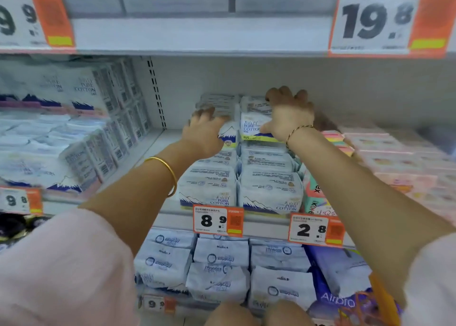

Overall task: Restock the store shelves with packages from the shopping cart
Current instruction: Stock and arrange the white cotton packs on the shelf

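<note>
Two rows of white "Pure Cotton" packages (271,192) with a blue mountain print lie stacked on the middle shelf (172,214). My left hand (203,134) rests with spread fingers on the top package of the left stack (228,130). My right hand (288,117) grips the top package of the right stack (251,126); its fingers curl over the back edge and the thumb lies on the front. Both arms reach deep into the shelf. The shopping cart is out of view.
More white packages (74,133) fill the shelf at left, and pink ones (394,158) at right. Price tags 8.9 (217,221) and 2.8 (313,229) hang on the shelf edge. A lower shelf holds other white packs (219,264). An orange mesh basket (380,298) hangs at bottom right.
</note>
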